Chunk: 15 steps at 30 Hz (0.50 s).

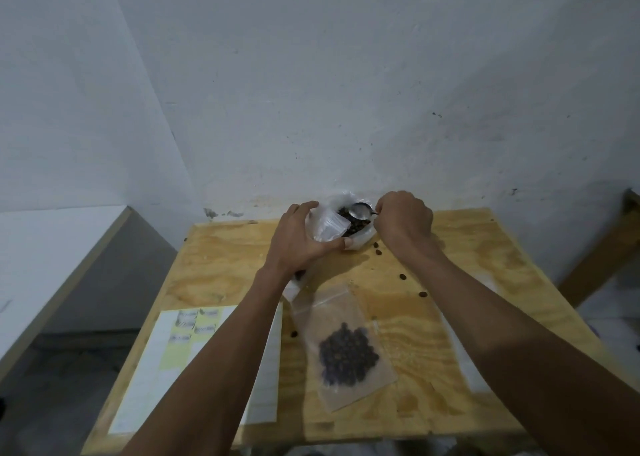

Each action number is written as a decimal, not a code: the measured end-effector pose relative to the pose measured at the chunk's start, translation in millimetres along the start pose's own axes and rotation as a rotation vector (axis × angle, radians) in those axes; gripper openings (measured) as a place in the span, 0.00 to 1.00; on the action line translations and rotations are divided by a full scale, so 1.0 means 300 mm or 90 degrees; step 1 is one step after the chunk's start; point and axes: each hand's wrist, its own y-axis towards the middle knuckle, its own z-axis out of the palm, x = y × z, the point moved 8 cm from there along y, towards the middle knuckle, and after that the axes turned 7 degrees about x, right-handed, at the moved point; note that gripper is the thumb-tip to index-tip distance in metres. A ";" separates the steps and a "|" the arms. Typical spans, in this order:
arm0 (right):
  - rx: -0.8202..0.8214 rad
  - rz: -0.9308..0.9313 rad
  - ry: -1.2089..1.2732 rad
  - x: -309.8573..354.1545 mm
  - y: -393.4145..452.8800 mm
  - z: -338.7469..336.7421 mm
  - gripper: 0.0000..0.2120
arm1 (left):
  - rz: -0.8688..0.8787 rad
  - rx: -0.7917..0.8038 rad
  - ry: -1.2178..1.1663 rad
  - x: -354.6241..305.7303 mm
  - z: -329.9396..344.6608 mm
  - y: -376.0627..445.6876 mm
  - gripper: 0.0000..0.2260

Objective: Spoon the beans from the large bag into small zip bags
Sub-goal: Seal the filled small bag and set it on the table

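Head view
Counter (415, 334): pale plywood top filling the lower middle of the frame, its far edge against a white wall.
Large bag (362, 239): clear plastic, open, at the far edge of the counter in the centre of the frame, with dark beans (358, 227) inside.
Left hand (301, 237): centre of the frame, fingers curled round a small zip bag (329, 225), holding it right at the mouth of the large bag.
Small zip bag: clear, tilted; whether any beans are in it cannot be told.
Right hand (405, 221): just right of the large bag, fingers bunched and pinching the handle of a spoon (360, 210).
Spoon: metal, its bowl over the beans in the large bag; its load cannot be told.
Filled zip bag (346, 351): lies flat on the counter in the lower centre, a dark heap of beans in its lower half.
Loose beans (402, 277): a few scattered on the counter right of centre.
Label sheet (180, 348): white and yellow, lower left of the counter, partly under the left forearm.
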 end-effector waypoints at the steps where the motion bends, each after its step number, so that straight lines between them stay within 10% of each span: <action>1: 0.000 -0.004 -0.022 0.007 -0.003 0.012 0.07 | 0.003 0.000 -0.010 -0.003 0.002 0.004 0.49; 15: 0.157 0.172 0.302 -0.071 0.042 0.121 0.12 | 0.017 0.010 -0.085 -0.026 0.031 0.027 0.46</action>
